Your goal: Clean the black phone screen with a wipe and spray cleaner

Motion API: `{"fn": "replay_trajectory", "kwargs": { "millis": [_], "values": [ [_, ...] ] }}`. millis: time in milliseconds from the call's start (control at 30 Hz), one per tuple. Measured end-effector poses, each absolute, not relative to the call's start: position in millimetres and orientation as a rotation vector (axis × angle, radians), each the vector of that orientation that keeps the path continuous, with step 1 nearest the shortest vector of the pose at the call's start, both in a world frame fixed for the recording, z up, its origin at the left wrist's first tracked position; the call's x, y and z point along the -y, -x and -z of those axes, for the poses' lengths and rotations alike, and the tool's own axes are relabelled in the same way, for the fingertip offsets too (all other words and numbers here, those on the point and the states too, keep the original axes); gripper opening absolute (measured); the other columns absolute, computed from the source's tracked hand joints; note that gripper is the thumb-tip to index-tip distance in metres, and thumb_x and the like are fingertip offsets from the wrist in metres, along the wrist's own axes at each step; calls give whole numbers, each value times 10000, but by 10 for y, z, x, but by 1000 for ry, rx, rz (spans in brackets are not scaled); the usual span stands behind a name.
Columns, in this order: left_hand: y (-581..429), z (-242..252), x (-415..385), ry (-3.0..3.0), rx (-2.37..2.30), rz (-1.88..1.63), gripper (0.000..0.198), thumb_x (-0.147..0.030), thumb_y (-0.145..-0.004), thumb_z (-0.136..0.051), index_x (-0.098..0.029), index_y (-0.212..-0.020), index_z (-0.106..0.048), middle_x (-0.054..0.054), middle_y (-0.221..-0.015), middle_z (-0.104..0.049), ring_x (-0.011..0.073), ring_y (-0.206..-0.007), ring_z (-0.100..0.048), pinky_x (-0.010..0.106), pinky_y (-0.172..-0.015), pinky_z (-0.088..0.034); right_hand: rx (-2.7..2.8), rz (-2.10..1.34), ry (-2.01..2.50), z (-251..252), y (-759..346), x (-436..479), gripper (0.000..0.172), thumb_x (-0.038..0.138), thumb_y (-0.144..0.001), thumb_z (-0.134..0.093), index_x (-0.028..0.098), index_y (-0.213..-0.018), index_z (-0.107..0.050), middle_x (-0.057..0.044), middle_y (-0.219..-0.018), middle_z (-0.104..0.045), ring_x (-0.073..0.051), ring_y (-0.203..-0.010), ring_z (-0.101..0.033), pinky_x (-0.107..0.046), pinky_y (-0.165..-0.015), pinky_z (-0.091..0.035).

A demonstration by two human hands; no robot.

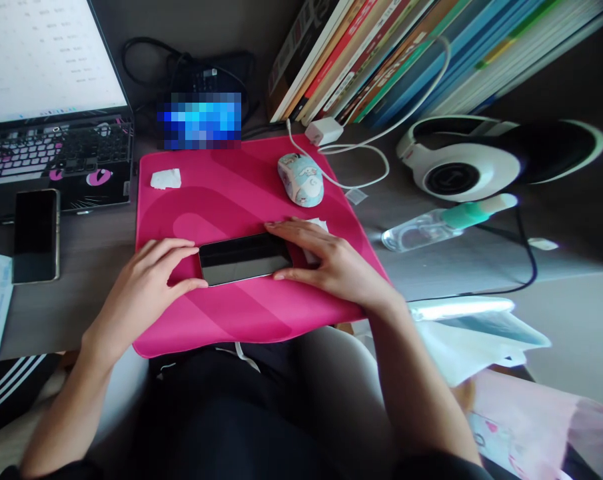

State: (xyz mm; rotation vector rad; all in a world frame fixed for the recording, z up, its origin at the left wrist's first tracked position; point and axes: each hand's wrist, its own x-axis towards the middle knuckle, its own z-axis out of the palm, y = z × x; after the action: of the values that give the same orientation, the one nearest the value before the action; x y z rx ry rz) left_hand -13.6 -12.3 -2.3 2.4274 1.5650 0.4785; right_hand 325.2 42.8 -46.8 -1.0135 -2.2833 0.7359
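The left grip (pixel 148 279) and right grip (pixel 327 257) pinch the phone (pixel 245 259) at opposite ends, seemingly to keep it steady over the mat (pixel 226 167).

I see through the head camera, facing forward and down from nearby, above and behind the left hand (pixel 148 275) and right hand (pixel 330 259).

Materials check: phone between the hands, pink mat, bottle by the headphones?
Phone: glossy black face, likely glass, given the pale band reflected in it; rim material unclear.
Pink mat: matte and flexible, its front edge is wavy; cloth or soft rubber, can't tell.
Bottle: smooth, see-through body with highlights, plastic or glass; green collar looks like plastic.
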Motion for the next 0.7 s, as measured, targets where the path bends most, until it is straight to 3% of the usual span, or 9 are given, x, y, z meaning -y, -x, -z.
{"fn": "replay_trajectory", "kwargs": {
  "millis": [333, 700],
  "values": [
    [124, 49, 124, -2463, -1580, -425, 535, -577, -969, -707, -265, -1392, -613, 89, -1423, -669, 317, -1278, -647, 508, -1121, -525, 2286, -745, 1020, 469, -3262, -419, 735, 525, -956, -772, 344, -1617, -507, -75, -1619, -591, -343, -1546, -493, -612, -1305, -383],
    [94, 62, 128, -2432, -1565, -425, 514, -546, -987, -707, -269, -1401, -582, 97, -1428, -637, 331, -1323, -614, 532, -1140, -504, 2279, -736, 1026, 472, -3266, -413, 733, 524, -961, -766, 342, -1621, -503, -71, -1617, -594, -348, -1539, -503, -617, -1305, -384]
  ]
}}
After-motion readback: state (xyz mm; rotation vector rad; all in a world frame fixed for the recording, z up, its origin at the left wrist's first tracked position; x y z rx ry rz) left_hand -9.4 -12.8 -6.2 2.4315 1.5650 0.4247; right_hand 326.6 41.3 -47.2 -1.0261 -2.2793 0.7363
